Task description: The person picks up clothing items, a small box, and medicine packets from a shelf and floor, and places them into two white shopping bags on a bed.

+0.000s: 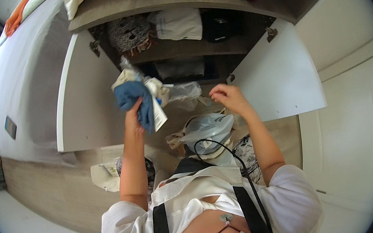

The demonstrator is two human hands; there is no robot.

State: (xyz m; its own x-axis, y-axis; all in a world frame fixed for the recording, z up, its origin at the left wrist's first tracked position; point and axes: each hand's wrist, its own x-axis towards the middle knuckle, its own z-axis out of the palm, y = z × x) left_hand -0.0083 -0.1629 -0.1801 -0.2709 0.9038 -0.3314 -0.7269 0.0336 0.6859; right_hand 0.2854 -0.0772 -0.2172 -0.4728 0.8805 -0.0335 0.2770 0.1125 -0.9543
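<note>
In front of the cabinet's lower opening, my left hand [134, 114] is closed round a bundle of blue cloth [132, 93]. Cream cloth [122, 79] and a white card tag [160, 118] show at the bundle's edges. Crumpled clear plastic [185, 91] sticks out from it to the right. My right hand [227, 97] hovers just right of that plastic with its fingers curled together; whether anything is in them I cannot make out. Below, between my knees, lies a pale plastic bag [208, 128] on top of other cream bags.
Two white cabinet doors, left [85, 97] and right [280, 76], stand open. Inside, a shelf holds a grey woven item [129, 33], folded white cloth [179, 23] and a black item [221, 28]. A bed [23, 91] is on the left. A black cable [242, 161] crosses my lap.
</note>
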